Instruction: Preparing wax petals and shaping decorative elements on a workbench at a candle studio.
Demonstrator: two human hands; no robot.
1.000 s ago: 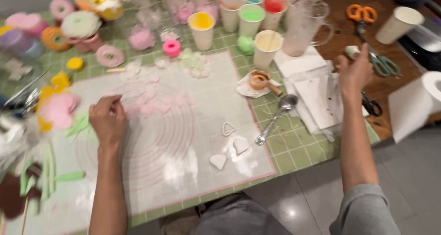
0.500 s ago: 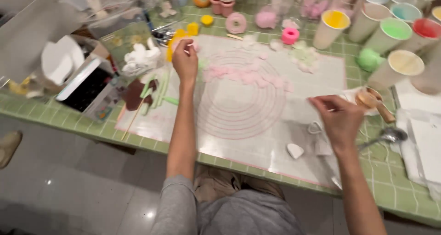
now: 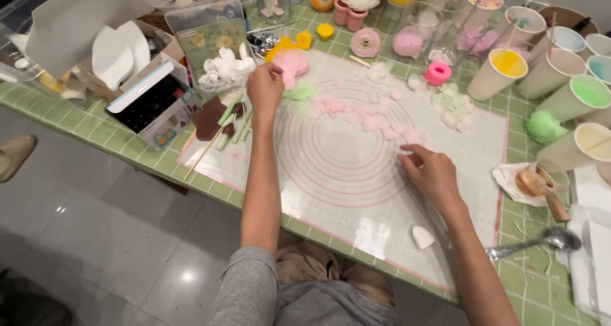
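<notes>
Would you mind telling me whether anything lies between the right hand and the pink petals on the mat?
Nothing visible does. The right hand rests on the mat with its fingers right beside the nearest pink petals, only bare mat between. The left hand is far off at the mat's upper left.

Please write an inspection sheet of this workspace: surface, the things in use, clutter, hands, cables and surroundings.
Surface: green tiled table under a white mat printed with pink rings.
Job's things: pale pink petals scattered across the mat; pink flower by the left hand.
Clutter: paper cups of colour, a spoon, a box, finished flowers.
Hands: left hand closed in a grip on a thin stick; right hand open, fingertips on the mat near the petals.
Cables: nothing seen.
Surroundings: grey tiled floor.
</notes>
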